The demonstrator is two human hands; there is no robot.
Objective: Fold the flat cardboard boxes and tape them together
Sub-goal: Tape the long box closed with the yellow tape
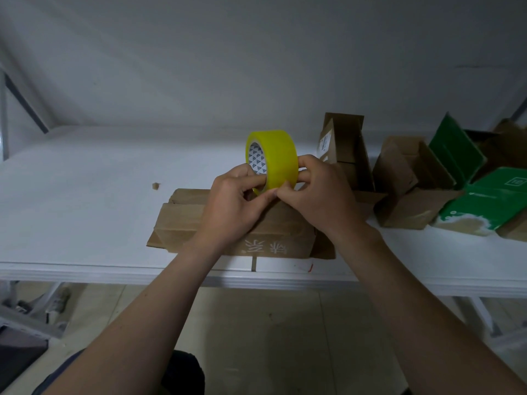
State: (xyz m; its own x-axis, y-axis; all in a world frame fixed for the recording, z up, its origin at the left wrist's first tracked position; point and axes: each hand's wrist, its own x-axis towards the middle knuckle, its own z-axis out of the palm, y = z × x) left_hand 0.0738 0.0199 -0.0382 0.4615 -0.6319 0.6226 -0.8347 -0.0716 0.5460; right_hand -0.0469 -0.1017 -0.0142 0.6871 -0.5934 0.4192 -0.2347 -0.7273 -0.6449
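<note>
Tape roll [276, 155] lower edge hidden behind fingers [310, 177].

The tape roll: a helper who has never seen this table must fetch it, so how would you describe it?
On the white table, near its front edge, lies a brown cardboard box with pale lettering. Just above it the left hand and right hand hold the tape roll on edge. It is the only bright yellow thing; the brown boxes and green boxes stand to its right.

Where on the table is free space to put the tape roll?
The white table is bare left of the brown box, except one small cardboard scrap, and behind the tape roll. The right side is crowded with brown and green boxes.
</note>
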